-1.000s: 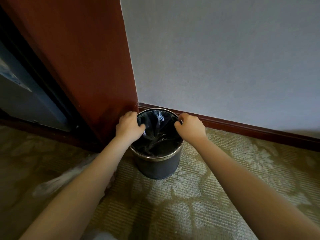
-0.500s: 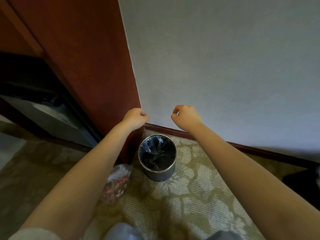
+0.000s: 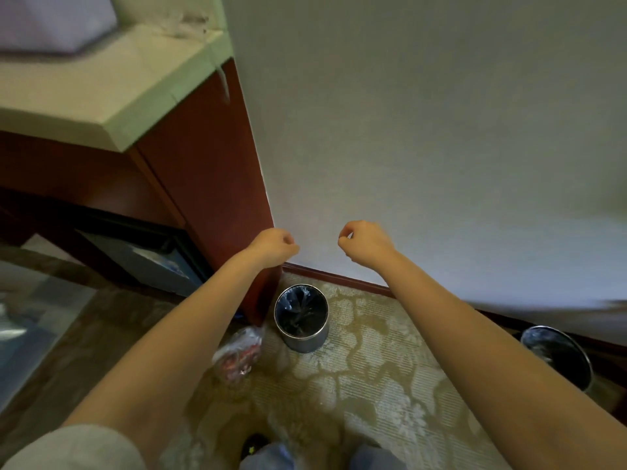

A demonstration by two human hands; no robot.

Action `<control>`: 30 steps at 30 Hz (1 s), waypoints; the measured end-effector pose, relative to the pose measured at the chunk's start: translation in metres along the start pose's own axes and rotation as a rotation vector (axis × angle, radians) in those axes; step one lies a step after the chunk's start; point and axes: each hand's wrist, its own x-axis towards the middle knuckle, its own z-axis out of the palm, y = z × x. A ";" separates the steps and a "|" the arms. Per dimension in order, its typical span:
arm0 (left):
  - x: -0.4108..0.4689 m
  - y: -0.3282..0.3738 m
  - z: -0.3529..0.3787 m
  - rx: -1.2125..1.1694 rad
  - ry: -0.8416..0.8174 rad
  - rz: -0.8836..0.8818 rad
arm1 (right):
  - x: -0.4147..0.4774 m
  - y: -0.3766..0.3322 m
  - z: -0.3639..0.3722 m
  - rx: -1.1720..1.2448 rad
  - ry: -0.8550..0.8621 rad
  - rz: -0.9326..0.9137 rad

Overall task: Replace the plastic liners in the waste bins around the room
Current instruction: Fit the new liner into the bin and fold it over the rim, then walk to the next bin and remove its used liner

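Observation:
A small round metal waste bin (image 3: pixel 305 344) stands on the carpet in the corner between the wall and a red-brown cabinet. A black plastic liner (image 3: pixel 300 312) sits inside it, folded over the rim. My left hand (image 3: pixel 273 247) and my right hand (image 3: pixel 364 242) are held up in front of the wall, well above the bin and a hand's width apart. Both have their fingers curled in and hold nothing. A clear bag of rubbish (image 3: pixel 239 354) lies on the floor just left of the bin, beneath my left forearm.
The red-brown cabinet (image 3: pixel 203 184) with a pale countertop (image 3: pixel 101 86) fills the left side, with a dark fridge door (image 3: pixel 146 262) below. A second lined metal bin (image 3: pixel 556 354) stands by the wall at far right. Patterned carpet (image 3: pixel 373 385) spreads between them.
Both hands have let go of the bin's rim and lifted away. The view has risen and pulled back, so the bin looks smaller and the second bin and countertop have appeared.

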 end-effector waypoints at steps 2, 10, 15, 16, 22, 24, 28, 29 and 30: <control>-0.020 0.006 -0.014 -0.013 0.007 -0.010 | -0.012 -0.013 -0.013 -0.002 -0.012 -0.019; -0.103 -0.056 -0.060 -0.122 0.079 -0.141 | -0.043 -0.098 0.003 -0.055 -0.098 -0.197; -0.138 -0.114 -0.082 -0.159 0.045 -0.161 | -0.064 -0.152 0.037 -0.033 -0.102 -0.216; -0.144 -0.124 -0.087 -0.159 0.043 -0.150 | -0.068 -0.162 0.046 -0.030 -0.102 -0.215; -0.177 -0.199 -0.100 -0.246 0.101 -0.140 | -0.086 -0.216 0.104 -0.112 -0.139 -0.248; -0.189 -0.228 -0.100 -0.259 0.119 -0.169 | -0.088 -0.233 0.125 -0.152 -0.154 -0.264; -0.207 -0.287 -0.095 -0.299 0.168 -0.285 | -0.082 -0.263 0.170 -0.183 -0.245 -0.309; -0.209 -0.300 -0.093 -0.325 0.177 -0.318 | -0.078 -0.268 0.181 -0.199 -0.269 -0.323; -0.210 -0.313 -0.090 -0.348 0.181 -0.349 | -0.074 -0.273 0.192 -0.213 -0.296 -0.332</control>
